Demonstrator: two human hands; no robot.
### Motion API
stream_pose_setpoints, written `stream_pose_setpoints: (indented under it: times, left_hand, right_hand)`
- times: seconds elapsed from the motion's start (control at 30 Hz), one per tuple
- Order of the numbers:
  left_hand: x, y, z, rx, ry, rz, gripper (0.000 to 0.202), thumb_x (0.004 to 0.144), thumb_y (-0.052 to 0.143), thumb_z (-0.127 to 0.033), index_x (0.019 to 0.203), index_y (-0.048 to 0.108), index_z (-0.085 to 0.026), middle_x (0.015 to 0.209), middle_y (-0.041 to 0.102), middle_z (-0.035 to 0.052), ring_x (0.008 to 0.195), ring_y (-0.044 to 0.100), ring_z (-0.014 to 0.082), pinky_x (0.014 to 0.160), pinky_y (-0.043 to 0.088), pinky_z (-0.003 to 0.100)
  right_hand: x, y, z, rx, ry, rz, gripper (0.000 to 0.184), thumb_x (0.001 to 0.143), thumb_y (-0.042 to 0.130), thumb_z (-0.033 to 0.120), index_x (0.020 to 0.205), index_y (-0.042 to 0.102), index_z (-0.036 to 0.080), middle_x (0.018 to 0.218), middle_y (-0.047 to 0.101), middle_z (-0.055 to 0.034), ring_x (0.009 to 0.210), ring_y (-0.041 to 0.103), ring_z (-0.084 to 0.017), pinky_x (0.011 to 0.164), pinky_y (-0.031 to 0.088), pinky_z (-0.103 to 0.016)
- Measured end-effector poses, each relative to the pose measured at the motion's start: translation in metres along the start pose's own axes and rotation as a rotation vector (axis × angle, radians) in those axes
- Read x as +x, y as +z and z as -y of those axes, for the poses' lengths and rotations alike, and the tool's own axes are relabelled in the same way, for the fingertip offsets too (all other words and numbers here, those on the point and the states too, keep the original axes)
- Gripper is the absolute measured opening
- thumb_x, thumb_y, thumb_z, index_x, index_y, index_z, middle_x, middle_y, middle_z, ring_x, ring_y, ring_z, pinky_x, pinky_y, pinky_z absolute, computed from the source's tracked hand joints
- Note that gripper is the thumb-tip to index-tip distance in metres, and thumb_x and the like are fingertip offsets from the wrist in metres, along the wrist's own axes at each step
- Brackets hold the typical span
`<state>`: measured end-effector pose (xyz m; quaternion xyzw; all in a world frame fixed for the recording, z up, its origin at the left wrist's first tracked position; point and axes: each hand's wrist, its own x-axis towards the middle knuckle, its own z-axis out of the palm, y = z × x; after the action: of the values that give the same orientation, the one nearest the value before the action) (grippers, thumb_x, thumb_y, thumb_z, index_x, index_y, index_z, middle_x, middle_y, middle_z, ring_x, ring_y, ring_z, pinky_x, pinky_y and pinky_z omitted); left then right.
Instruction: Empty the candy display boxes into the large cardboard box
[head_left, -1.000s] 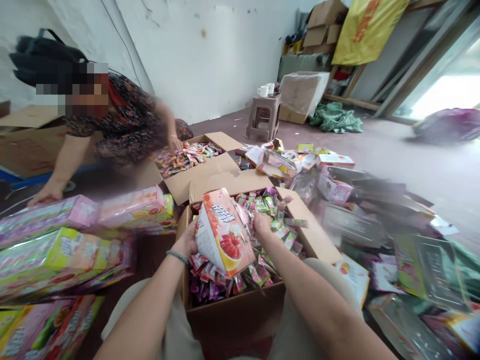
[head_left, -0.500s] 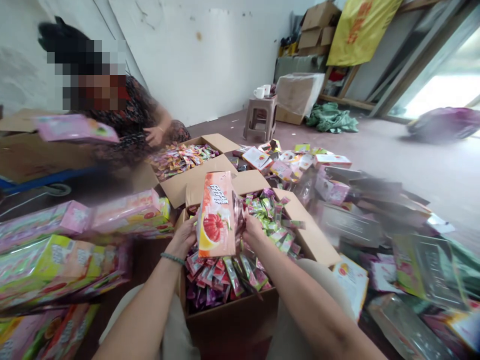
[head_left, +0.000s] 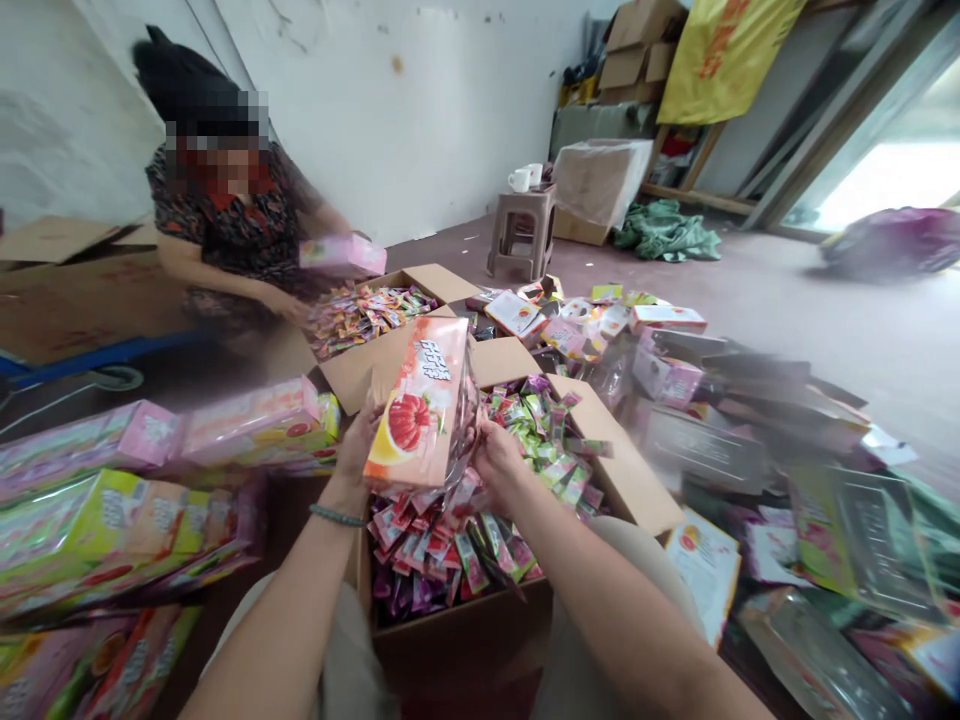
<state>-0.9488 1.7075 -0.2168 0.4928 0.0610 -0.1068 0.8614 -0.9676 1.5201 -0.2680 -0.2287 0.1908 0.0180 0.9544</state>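
Cardboard carton (head_left: 480, 620) of loose sachets (head_left: 450, 550) sits between the knees. Above it, left hand (head_left: 358, 452) and right hand (head_left: 496, 462) clasp the pink grapefruit box (head_left: 418, 405); keep it tipped, mouth over the carton. Beyond, a co-worker (head_left: 225, 225) lifts another box.

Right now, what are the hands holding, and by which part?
Both hold the pink grapefruit-print box: left hand on its lower left edge, right hand at its lower right side, above the carton of sachets.
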Motion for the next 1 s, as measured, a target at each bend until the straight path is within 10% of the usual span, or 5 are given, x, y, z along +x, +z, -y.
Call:
stream_pose_setpoints:
  times: [0.23,0.5,0.63,0.8,1.0]
  left_hand:
    - [-0.034,0.025,-0.02,0.195,0.101,-0.015,0.066,0.078,0.073,-0.068,0.119,0.072,-0.016,0.107,0.078,0.0122,0.114,0.07,0.0339,0.097,0.059,0.04]
    - [-0.053,0.01,-0.031,0.911,0.189,-0.202,0.086,0.05,0.1,-0.028,0.129,0.069,-0.023,0.104,0.077,0.0056,0.111,0.069,0.0309,0.091,0.055,0.029]
    - [-0.062,0.005,-0.039,1.038,0.432,-0.298,0.072,0.05,0.098,-0.02,0.118,0.077,-0.025,0.102,0.075,0.0038,0.118,0.063,0.0317,0.1,0.049,0.028]
    - [-0.073,-0.006,-0.056,0.886,0.626,-0.271,0.061,0.05,0.097,-0.012,0.108,0.081,-0.025,0.096,0.072,0.0032,0.116,0.061,0.0276,0.105,0.046,0.025]
    - [-0.07,-0.014,-0.055,0.741,0.579,-0.228,0.052,0.059,0.094,-0.014,0.109,0.082,-0.022,0.109,0.075,0.0055,0.12,0.062,0.0259,0.112,0.042,0.027]
  right_hand:
    - [0.013,-0.004,-0.015,-0.026,-0.055,-0.101,0.019,0.093,0.049,0.01,0.078,0.046,0.021,0.064,0.056,0.005,0.057,0.059,-0.009,0.06,0.053,-0.018]
    - [0.005,-0.014,-0.031,-0.248,-0.168,0.02,0.009,0.087,0.065,0.023,0.091,0.057,0.023,0.081,0.064,0.0059,0.073,0.063,-0.01,0.071,0.054,-0.019]
    - [0.005,-0.031,-0.037,-0.909,-0.341,0.271,0.023,0.099,0.053,0.042,0.103,0.068,0.025,0.109,0.072,-0.0024,0.112,0.065,-0.022,0.101,0.052,-0.038]
    - [0.001,-0.069,-0.045,-1.802,-0.63,0.535,0.031,0.087,0.077,0.046,0.113,0.073,0.028,0.156,0.049,-0.0101,0.15,0.031,-0.037,0.12,0.014,-0.069]
    - [0.001,-0.069,-0.032,-1.876,-0.891,0.123,0.04,0.102,0.053,0.044,0.137,0.063,0.028,0.164,0.036,-0.0133,0.15,0.034,-0.033,0.116,0.034,-0.059]
